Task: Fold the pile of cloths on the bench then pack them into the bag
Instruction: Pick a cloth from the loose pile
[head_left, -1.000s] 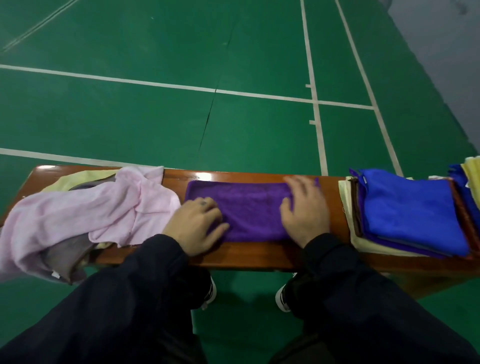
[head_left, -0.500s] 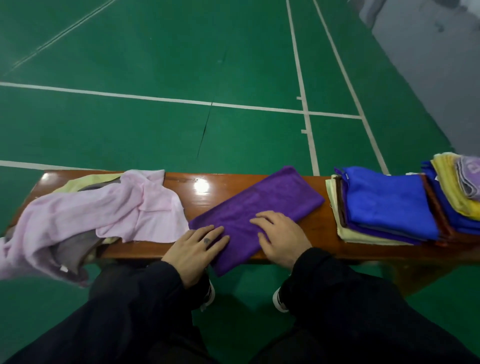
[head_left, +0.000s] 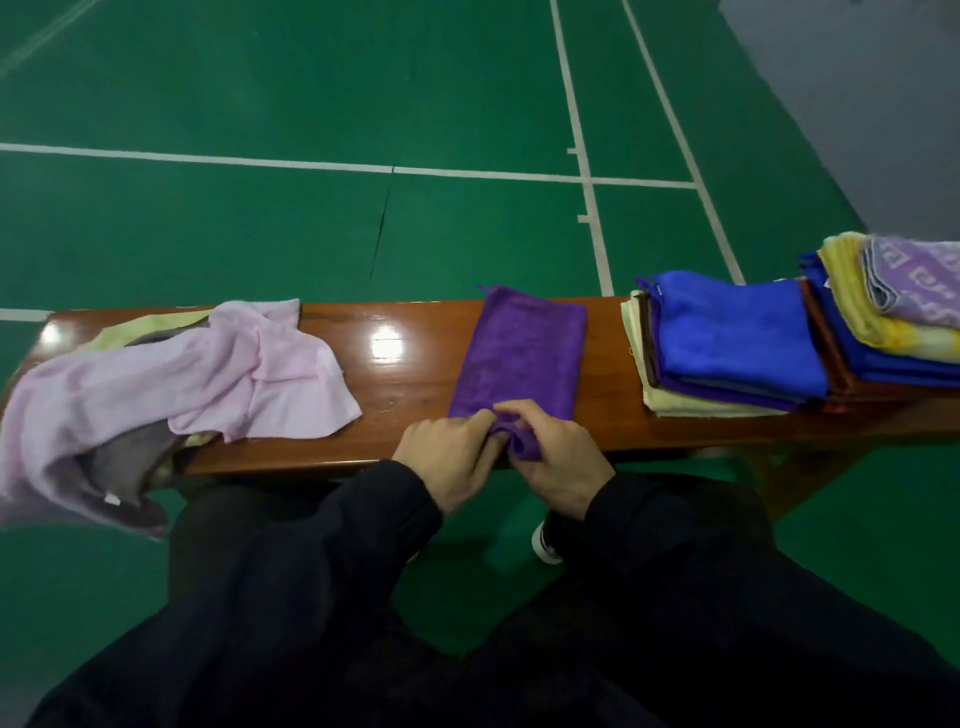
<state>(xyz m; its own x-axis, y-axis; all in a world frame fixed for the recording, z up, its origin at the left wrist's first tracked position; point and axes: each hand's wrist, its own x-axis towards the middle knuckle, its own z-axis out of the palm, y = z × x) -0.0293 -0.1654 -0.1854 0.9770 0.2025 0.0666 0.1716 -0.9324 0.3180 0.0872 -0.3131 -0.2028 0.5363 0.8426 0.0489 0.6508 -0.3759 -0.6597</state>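
A folded purple cloth (head_left: 522, 353) lies across the wooden bench (head_left: 410, 379), its long side pointing away from me. My left hand (head_left: 449, 449) and my right hand (head_left: 558, 457) both pinch its bunched near end at the bench's front edge. A loose heap of unfolded cloths with a pink cloth (head_left: 171, 374) on top covers the bench's left end. A stack of folded cloths topped by a blue cloth (head_left: 737, 332) sits to the right. No bag is in view.
Further right lies a second folded stack with a yellow cloth (head_left: 872, 322) and a patterned lilac cloth (head_left: 919, 280) on top. Green court floor with white lines (head_left: 291, 165) spreads behind the bench. My dark-trousered legs fill the foreground.
The purple cloth turned from lying along the bench to lying across it. Both hands moved from pressing flat on it to pinching its near end together.
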